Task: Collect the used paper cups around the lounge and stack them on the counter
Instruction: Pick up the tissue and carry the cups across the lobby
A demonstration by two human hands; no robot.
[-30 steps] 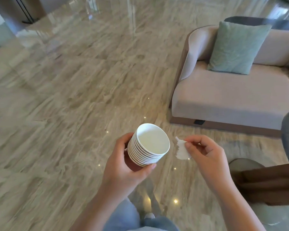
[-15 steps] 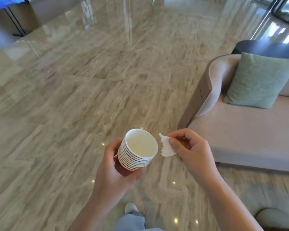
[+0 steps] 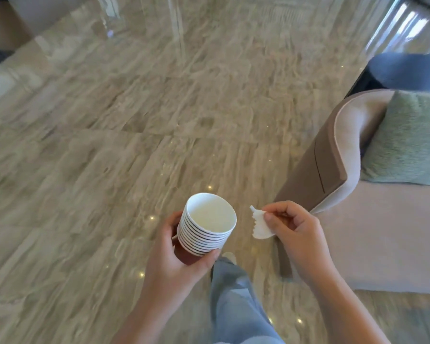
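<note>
My left hand (image 3: 176,266) grips a stack of several nested paper cups (image 3: 206,224), white inside with a dark brown outer wall, held upright at low centre. The top cup looks empty. My right hand (image 3: 296,232) is just right of the stack and pinches a small torn scrap of white paper (image 3: 260,225) between thumb and forefinger. The scrap hangs apart from the cups. No counter is in sight.
A glossy beige marble floor (image 3: 134,145) stretches ahead and to the left. A beige sofa (image 3: 372,232) with a green cushion (image 3: 412,140) stands close on the right, with a dark grey chair (image 3: 405,70) behind it. My leg in light blue jeans (image 3: 233,299) steps forward below.
The view has swung left and moved forward, so the sofa slid toward the right edge. Both hands keep the same hold on the cups and the scrap.
</note>
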